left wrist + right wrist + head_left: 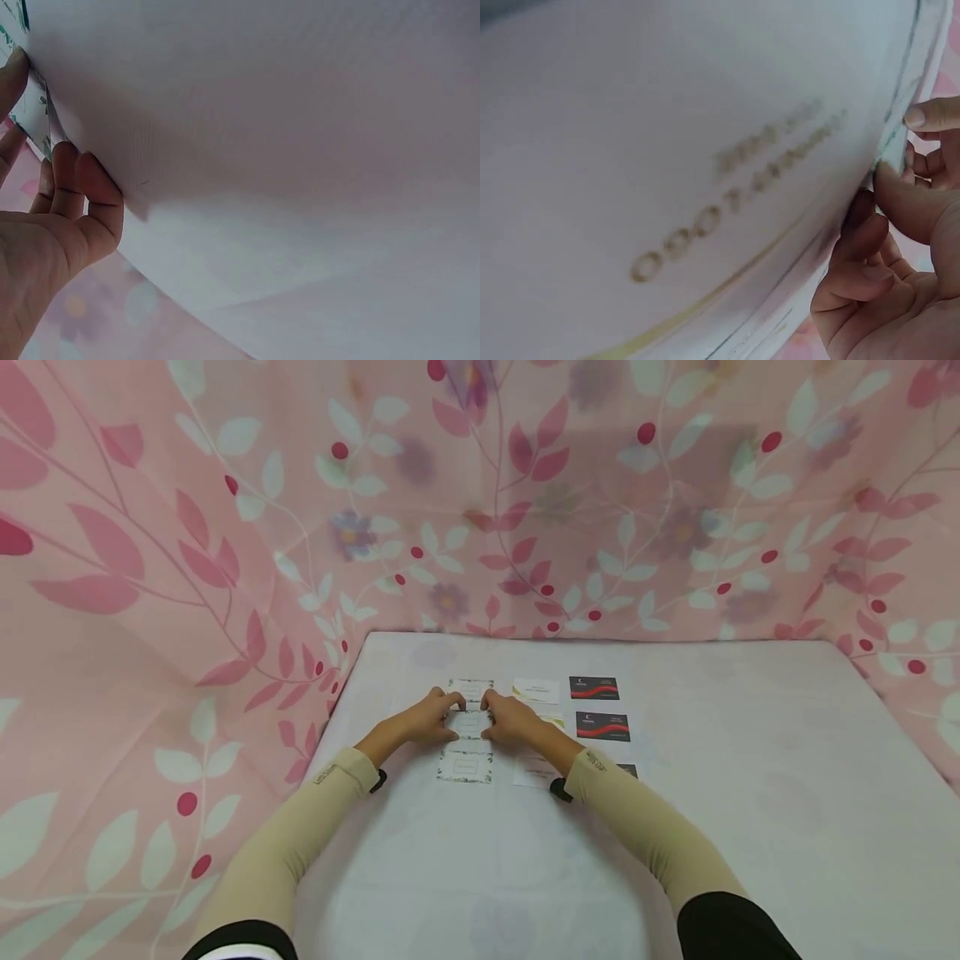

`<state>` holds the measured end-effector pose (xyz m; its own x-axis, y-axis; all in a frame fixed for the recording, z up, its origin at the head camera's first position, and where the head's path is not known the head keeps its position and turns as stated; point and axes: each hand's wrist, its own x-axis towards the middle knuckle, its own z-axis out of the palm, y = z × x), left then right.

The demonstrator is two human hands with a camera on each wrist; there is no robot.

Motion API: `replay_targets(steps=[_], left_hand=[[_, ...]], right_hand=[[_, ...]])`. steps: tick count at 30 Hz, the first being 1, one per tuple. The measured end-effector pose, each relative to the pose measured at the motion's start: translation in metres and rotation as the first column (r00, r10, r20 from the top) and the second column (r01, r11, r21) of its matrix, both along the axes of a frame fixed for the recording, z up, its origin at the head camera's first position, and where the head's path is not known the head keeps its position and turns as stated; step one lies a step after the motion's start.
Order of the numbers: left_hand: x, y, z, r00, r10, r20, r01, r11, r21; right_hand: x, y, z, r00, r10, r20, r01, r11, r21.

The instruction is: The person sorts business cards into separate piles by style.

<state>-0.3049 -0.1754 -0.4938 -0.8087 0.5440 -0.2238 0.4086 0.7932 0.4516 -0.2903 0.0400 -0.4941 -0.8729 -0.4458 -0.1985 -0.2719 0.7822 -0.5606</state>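
Observation:
In the head view, my left hand [429, 717] and my right hand [514, 720] meet at the two short sides of a white card with a green leafy border [468, 725]. It is the middle one of a column of three. Thumb and fingers of each hand pinch its edges, the thumbs on the near side. The left wrist view has part of a leaf-bordered card [34, 109] at my left fingertips. Close below my right hand, a white card with gold lettering [727, 202] fills the right wrist view. Two more leaf-bordered cards [465, 767] lie before and behind the pinched one.
Right of that column lies one of white cards with gold trim [536, 691], partly under my right forearm. Beyond it is a column of black cards with a red wave [603, 727]. A white cloth [750, 827] covers the table; a pink floral curtain [510, 510] hangs behind.

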Motion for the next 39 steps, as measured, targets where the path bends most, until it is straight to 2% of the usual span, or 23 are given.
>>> replay_targets(steps=[8, 14, 20, 25, 30, 32, 34, 37, 39], left_hand=[[0.006, -0.003, -0.009, 0.998, -0.034, -0.043, 0.035, 0.999, 0.025], [0.009, -0.009, -0.012, 0.999, -0.038, -0.027, 0.040, 0.997, 0.065], [0.005, -0.017, -0.008, 0.997, -0.003, -0.080, 0.011, 0.994, 0.109], [0.002, -0.020, -0.002, 0.992, -0.007, -0.123, 0.026, 0.988, 0.149], [0.001, -0.021, 0.003, 0.987, 0.022, -0.157, 0.009, 0.981, 0.193], [-0.001, -0.023, 0.003, 0.985, 0.033, -0.169, 0.003, 0.978, 0.208], [-0.003, -0.024, 0.003, 0.983, 0.032, -0.180, 0.008, 0.976, 0.219], [-0.009, -0.024, 0.004, 0.981, 0.015, -0.193, 0.031, 0.973, 0.229], [-0.012, -0.022, 0.005, 0.981, 0.001, -0.196, 0.045, 0.973, 0.228]], right_hand=[[0.003, 0.002, -0.008, 0.999, -0.017, 0.046, 0.022, 0.993, -0.119], [0.004, 0.006, -0.009, 0.992, -0.060, 0.114, 0.083, 0.975, -0.208], [-0.006, 0.007, -0.001, 0.983, -0.070, 0.171, 0.126, 0.932, -0.341], [-0.013, 0.012, -0.002, 0.965, -0.063, 0.253, 0.164, 0.900, -0.404], [-0.017, 0.014, -0.003, 0.956, -0.064, 0.285, 0.194, 0.870, -0.454], [-0.017, 0.014, -0.003, 0.957, -0.064, 0.282, 0.197, 0.860, -0.471], [-0.017, 0.015, -0.002, 0.965, -0.069, 0.252, 0.184, 0.865, -0.468], [-0.015, 0.015, 0.000, 0.987, -0.095, 0.128, 0.141, 0.896, -0.420], [-0.014, 0.015, 0.001, 0.993, -0.113, 0.035, 0.119, 0.924, -0.363]])
